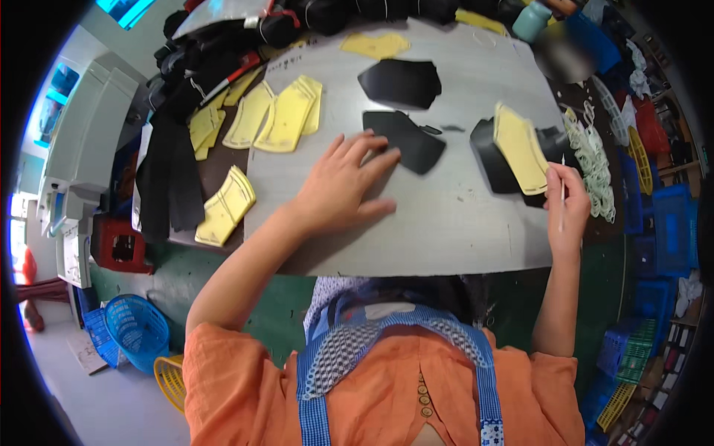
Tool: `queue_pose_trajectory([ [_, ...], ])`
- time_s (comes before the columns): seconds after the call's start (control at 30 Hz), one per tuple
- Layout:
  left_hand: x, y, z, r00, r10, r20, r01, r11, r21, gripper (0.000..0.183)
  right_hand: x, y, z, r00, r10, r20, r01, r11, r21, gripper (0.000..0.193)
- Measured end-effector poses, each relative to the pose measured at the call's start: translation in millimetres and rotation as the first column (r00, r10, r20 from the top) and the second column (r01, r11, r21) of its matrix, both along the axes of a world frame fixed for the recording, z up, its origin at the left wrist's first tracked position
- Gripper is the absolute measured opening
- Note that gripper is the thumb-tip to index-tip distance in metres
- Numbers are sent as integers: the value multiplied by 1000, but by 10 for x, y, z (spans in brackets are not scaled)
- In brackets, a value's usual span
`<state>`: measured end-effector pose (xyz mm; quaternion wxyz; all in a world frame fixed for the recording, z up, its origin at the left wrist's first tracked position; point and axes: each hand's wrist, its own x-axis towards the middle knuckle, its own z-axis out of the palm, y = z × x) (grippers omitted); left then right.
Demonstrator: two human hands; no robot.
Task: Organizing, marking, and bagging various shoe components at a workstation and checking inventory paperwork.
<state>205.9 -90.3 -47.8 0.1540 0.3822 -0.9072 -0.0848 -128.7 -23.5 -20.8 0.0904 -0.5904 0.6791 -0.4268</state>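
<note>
My left hand (343, 181) lies with its fingers spread, the fingertips on the left edge of a black cut piece (416, 145) on the grey board. Nothing is gripped in it. My right hand (567, 201) is closed around a slim white pen (562, 195), which stands nearly upright between the fingers. The same fingertips meet the lower right corner of a yellow pattern piece (520, 149). That pattern piece is tilted over more black pieces (491, 160) at the right of the board; whether it is pinched or only touched, I cannot tell.
Another black piece (401, 82) and a yellow pattern (374, 45) lie farther back on the board (461, 230). Several yellow patterns (288, 115) are at the left, beside black fabric strips (172, 175). Pale cord bundles (593, 167) hang at the right edge. Dark rolls line the back.
</note>
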Motion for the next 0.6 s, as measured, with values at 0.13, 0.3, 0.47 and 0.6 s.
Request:
queue_pose_trajectory([
  [0.13, 21, 803, 163, 998, -59, -37, 64, 986, 153, 53, 336, 310, -62, 878, 104, 468, -183, 975, 128, 14],
  [0.3, -325, 984, 20, 925, -24, -380, 42, 998, 39, 45, 841, 423, -147, 846, 263, 463, -413, 873, 259, 11],
  [0.47, -461, 1077, -48, 939, 77, -336, -56, 996, 73, 41, 962, 365, -191, 909, 403, 110, -417, 872, 254, 12],
  [0.6, -465, 1109, -60, 938, 104, -330, -82, 993, 81, 40, 944, 235, -114, 919, 394, 24, -394, 909, 139, 16],
])
